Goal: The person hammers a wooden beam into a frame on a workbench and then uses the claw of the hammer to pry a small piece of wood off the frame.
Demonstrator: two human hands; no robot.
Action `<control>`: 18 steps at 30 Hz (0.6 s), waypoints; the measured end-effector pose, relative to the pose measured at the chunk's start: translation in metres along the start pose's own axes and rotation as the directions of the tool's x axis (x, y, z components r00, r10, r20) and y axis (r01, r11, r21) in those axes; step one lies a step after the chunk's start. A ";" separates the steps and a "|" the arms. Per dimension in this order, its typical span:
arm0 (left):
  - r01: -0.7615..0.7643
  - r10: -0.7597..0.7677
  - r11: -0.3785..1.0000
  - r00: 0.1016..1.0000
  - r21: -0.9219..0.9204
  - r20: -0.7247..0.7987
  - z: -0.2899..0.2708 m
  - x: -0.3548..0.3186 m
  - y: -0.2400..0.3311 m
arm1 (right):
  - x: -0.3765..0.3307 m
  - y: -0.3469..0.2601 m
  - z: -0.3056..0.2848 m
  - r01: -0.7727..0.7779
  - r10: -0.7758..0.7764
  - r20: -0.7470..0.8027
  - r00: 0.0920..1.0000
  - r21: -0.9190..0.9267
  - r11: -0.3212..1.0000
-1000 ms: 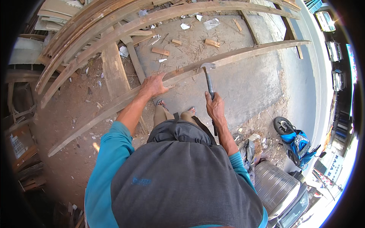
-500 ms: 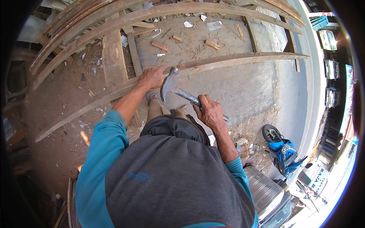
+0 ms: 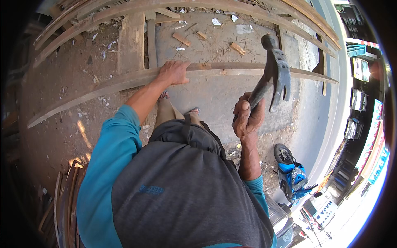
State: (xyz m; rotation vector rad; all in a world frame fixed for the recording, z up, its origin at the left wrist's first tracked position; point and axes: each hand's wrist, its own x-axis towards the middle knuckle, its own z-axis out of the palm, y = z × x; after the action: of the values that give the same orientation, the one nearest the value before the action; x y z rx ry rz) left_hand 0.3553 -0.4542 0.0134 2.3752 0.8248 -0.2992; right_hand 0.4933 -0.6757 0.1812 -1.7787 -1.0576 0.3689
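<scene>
A: What is the left hand (image 3: 173, 73) doing?

B: It is gripping the long beam (image 3: 223, 69), left of the beam's middle. The fingers are curling over its far edge and the thumb is lying along its near side, so the hand is closing around the wood.

A: And the right hand (image 3: 249, 116)?

B: That one is sitting on the person's side of the beam. Its fingers are wrapping snugly around the handle of a claw hammer (image 3: 275, 68).

A: Where is the hammer's head, then?

B: It is hanging up above the beam's right half. The striking face is pointing across to the beam's far side, the claw back to the near side.

A: What is lying around?

B: Wood scraps (image 3: 181, 39) are lying beyond the beam, and a wide plank (image 3: 131, 43) is lying beyond its left part. Sandalled feet (image 3: 193, 110) are standing on its near side. A blue motorbike (image 3: 292, 175) is also standing on that side, toward the beam's right end.
</scene>
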 end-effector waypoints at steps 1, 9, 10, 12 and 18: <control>0.005 -0.005 1.000 1.000 0.001 0.023 -0.002 0.002 0.001 | 0.002 0.014 -0.002 0.122 -0.122 -0.009 0.992 0.039 0.992; 0.009 -0.009 1.000 1.000 0.011 -0.014 0.011 0.014 -0.002 | -0.014 0.061 -0.011 -0.336 0.477 0.136 0.869 -0.546 0.768; 0.019 -0.019 0.999 1.000 0.026 -0.005 0.016 0.009 0.000 | -0.005 0.039 -0.014 -0.331 0.440 0.126 0.889 -0.486 0.809; 0.024 -0.024 0.999 1.000 0.042 0.004 0.014 0.003 0.001 | 0.012 -0.004 -0.020 -0.317 0.343 0.069 0.937 -0.251 0.915; 0.030 -0.031 0.999 0.999 0.013 0.016 0.019 0.004 -0.008 | 0.050 -0.071 -0.025 0.528 -0.484 -0.227 0.845 0.217 0.821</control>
State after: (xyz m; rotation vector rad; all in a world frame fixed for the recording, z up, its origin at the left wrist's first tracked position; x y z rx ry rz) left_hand 0.3535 -0.4585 -0.0072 2.3710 0.8546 -0.3370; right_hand 0.5041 -0.6421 0.2644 -1.1964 -1.2488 0.0293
